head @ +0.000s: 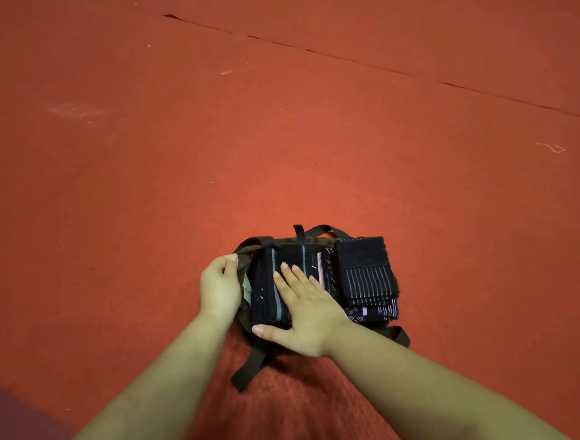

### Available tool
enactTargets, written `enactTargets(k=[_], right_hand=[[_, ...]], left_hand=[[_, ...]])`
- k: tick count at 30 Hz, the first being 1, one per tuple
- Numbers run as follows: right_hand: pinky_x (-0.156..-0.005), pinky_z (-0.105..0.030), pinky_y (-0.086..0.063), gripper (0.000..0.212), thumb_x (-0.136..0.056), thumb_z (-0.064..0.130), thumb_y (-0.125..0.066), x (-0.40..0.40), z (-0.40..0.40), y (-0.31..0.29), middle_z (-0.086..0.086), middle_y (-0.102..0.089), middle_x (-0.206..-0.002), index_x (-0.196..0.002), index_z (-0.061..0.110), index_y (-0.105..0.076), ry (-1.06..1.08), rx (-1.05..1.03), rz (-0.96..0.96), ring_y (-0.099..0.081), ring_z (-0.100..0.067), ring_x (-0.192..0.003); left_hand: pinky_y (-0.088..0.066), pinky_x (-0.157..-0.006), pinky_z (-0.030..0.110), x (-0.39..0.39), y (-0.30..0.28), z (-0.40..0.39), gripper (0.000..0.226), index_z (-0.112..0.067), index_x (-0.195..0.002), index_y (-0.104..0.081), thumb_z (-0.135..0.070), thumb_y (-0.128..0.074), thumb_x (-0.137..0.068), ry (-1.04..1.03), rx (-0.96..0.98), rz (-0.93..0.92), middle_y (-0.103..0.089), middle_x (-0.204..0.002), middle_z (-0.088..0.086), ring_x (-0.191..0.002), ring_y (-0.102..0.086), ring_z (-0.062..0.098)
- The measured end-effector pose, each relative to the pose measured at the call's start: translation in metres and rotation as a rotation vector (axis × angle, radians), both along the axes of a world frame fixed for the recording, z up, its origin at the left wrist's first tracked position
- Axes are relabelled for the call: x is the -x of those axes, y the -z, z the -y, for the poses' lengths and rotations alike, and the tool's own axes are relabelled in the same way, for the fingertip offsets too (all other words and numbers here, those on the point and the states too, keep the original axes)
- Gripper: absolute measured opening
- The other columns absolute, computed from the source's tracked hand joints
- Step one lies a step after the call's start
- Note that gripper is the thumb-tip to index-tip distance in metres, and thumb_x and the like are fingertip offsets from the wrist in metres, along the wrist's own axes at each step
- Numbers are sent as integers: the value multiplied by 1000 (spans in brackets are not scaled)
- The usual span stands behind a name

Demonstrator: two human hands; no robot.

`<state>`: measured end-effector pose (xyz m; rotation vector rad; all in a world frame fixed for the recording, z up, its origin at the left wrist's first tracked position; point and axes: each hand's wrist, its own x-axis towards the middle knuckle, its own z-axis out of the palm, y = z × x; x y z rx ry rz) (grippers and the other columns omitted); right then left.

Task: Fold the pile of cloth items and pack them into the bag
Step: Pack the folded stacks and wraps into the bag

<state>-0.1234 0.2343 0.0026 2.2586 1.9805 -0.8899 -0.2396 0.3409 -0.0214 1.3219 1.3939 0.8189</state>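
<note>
Left hand [219, 286] pinches bag [246, 248] rim at left. Right hand [305, 308] flat, fingers straight, pressing folded cloths [366, 273]; stack's long axis left-right, overhanging bag's right side.

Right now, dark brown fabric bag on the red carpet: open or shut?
Open. The left hand grips the dark brown fabric bag rim, holding it apart; the right hand presses folded dark striped cloths into it.

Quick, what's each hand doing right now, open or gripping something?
Left hand: fingers curled around the bag's rim, gripping it.
Right hand: open, fingers straight, pressing flat on the folded dark cloths in the bag.
</note>
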Motion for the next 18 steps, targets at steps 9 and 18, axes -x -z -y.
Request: enactTargets(k=[9, 18], right_hand=[[-119, -36, 7, 118, -70, 84, -45, -5, -10, -5, 3, 19, -158, -151, 18, 9, -28, 72, -21, 19, -11, -144], [-118, -34, 8, 126, -66, 81, -57, -13, -12, -11, 1, 19, -158, -151, 17, 11, -78, 53, -65, 18, -13, -145]], left_hand=[[-44, -80, 20, 0, -43, 16, 21, -14, -94, -66, -15, -45, -99, 25, -142, -4, -67, -89, -6, -89, -61, 11], [-50, -77, 27, -1, -60, 11, 23, -11, -92, -68, -18, -47, -99, 93, -63, -124, -70, -92, 6, -90, -65, 22]])
